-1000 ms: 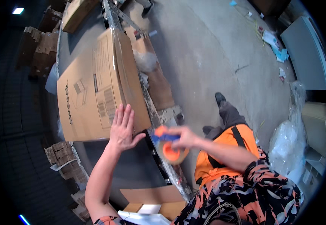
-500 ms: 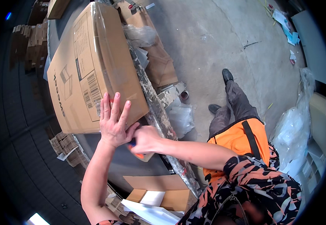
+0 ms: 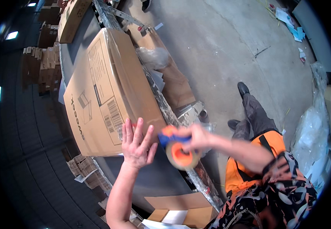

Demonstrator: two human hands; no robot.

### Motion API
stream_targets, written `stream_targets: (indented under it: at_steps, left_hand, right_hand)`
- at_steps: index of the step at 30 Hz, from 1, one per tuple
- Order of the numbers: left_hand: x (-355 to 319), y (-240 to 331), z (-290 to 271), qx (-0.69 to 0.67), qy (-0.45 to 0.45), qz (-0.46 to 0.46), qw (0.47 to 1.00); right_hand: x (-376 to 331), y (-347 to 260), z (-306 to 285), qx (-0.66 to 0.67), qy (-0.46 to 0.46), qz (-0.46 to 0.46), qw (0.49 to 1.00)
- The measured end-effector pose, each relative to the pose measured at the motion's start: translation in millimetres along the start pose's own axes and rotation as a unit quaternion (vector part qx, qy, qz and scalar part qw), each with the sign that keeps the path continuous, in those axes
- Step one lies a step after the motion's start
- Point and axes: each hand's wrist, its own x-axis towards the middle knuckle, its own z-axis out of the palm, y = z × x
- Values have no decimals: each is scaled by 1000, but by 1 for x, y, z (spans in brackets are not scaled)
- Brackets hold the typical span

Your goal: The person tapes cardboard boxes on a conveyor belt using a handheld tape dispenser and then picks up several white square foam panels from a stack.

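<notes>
Closest to you, an open box (image 3: 180, 213) with a pale flap lies at the lower edge, below your forearms. Above it your left hand (image 3: 137, 143) has stayed flat, fingers spread wide, pressed on the near end of the big carton (image 3: 108, 91); it holds nothing, it only steadies. What has changed is your right hand (image 3: 198, 137): half a second ago it was tucked tight under the left one, against the carton's end. Now it has pulled out to the right and sits just beside your left fingertips, closed around the blue handle of the tape gun (image 3: 177, 149), whose orange roll hangs below your knuckles, blurred by motion. I judge that one pass across the near end is done and the gun is coming clear, though I cannot tell whether the strip is cut.

The carton lies lengthwise on the dark bench (image 3: 150, 179), running away from your left hand toward the upper left, wrapped in clear film. Right of your right hand, past the bench's metal edge, flattened cardboard (image 3: 177, 87) and a plastic bag (image 3: 154, 57) lie on the concrete floor (image 3: 226, 45). Farther left, stacks of small boxes (image 3: 43, 61) stand in shadow.
</notes>
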Motion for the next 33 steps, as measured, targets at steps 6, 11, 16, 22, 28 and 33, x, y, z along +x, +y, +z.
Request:
stream_targets:
  at_steps: [6, 11, 16, 22, 28, 33]
  left_hand:
    - [2, 3, -6, -10, -12, -10, 1000]
    - [26, 7, -21, 17, -117, -62, 991]
    - [102, -28, -26, 191, -197, -66, 959]
    - [279, -193, -14, 298, -84, -142, 940]
    - [340, -231, -2, 7, -124, -418, 900]
    - [347, -234, -15, -54, 28, -500, 864]
  right_hand:
    - [25, -48, 107, -175, -86, 133, 972]
    - [38, -61, 108, -237, -253, 39, 937]
    - [33, -80, -28, -300, -344, 63, 887]
    - [132, -103, -176, -342, -230, 69, 908]
    - [318, -109, -302, 109, -145, 244, 953]
    - [563, -143, -283, 3, -352, 222, 909]
